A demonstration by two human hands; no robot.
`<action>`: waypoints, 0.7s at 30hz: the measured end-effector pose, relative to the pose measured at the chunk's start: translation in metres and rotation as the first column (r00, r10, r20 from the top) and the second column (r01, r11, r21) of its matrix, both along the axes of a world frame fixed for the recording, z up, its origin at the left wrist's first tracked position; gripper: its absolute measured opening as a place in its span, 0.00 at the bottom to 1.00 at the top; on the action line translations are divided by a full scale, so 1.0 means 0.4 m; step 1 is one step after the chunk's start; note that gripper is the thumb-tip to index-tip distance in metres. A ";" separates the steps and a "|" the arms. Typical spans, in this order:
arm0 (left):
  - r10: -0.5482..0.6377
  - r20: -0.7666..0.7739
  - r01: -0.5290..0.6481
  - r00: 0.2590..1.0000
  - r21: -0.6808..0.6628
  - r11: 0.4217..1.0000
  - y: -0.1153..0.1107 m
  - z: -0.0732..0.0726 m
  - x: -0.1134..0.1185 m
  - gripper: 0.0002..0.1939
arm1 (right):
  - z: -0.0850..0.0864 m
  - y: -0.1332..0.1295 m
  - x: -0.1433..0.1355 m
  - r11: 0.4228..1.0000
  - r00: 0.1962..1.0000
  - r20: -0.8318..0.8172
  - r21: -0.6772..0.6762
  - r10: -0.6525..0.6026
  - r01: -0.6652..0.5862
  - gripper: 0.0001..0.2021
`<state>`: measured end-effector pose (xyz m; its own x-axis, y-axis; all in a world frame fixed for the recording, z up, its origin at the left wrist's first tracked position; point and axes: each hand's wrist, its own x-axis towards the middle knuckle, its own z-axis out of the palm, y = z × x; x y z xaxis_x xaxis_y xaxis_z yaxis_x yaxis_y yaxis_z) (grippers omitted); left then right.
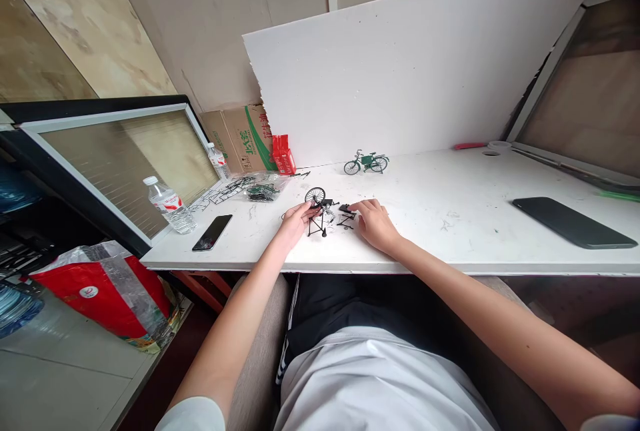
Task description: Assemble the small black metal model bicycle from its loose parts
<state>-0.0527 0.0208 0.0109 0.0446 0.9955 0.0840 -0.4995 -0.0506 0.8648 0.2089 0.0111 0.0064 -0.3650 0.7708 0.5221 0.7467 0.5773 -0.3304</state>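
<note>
White shirt (370, 378) fabric lies nearest the camera, below the front edge of a white tabletop (425, 218). Black bicycle model (328, 202), one spoked wheel visible, sits on the tabletop near that edge, between the hands. Left hand (294, 221): fingers closed on the model beside the wheel. Right hand (375, 223): fingers bent, tips at small black parts (346, 219) just right of the model; whether they pinch or merely touch, cannot tell. Assessment: the thin members look easy to bend, so a light hold close to the joint, with the wheel free of side load, is advisable; small pieces are best taken singly, by fingertip. Farther out: green bicycle model (367, 162) upright behind, bagged parts (263, 190) and a phone (213, 233) to the left.
</note>
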 end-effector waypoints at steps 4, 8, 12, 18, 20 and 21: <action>-0.014 0.003 0.014 1.000 0.025 1.000 -0.005 0.000 0.006 0.10 | -0.005 0.004 0.005 0.994 0.994 0.007 -0.014 -0.109 0.109 0.22; -0.018 -0.008 0.019 1.000 0.029 0.999 -0.006 -0.003 0.007 0.11 | -0.005 0.004 0.007 0.997 0.997 -0.036 -0.042 -0.073 0.072 0.21; -0.011 -0.005 0.012 1.000 0.042 0.999 0.000 -0.009 0.005 0.12 | 0.003 -0.009 0.001 0.994 0.994 0.019 0.010 0.108 -0.108 0.23; -0.011 0.000 0.011 1.000 0.034 0.999 0.005 -0.011 0.003 0.11 | 0.007 -0.028 -0.005 0.962 0.963 0.000 -0.042 0.271 -0.271 0.33; -0.008 -0.002 0.008 1.000 0.026 1.000 0.006 -0.012 0.003 0.11 | 0.009 -0.029 -0.005 0.969 0.971 -0.015 -0.062 0.240 -0.240 0.32; -0.005 -0.006 0.005 1.000 0.024 1.000 0.006 -0.012 0.002 0.11 | 0.010 -0.029 -0.005 0.973 0.976 -0.012 -0.064 0.219 -0.220 0.31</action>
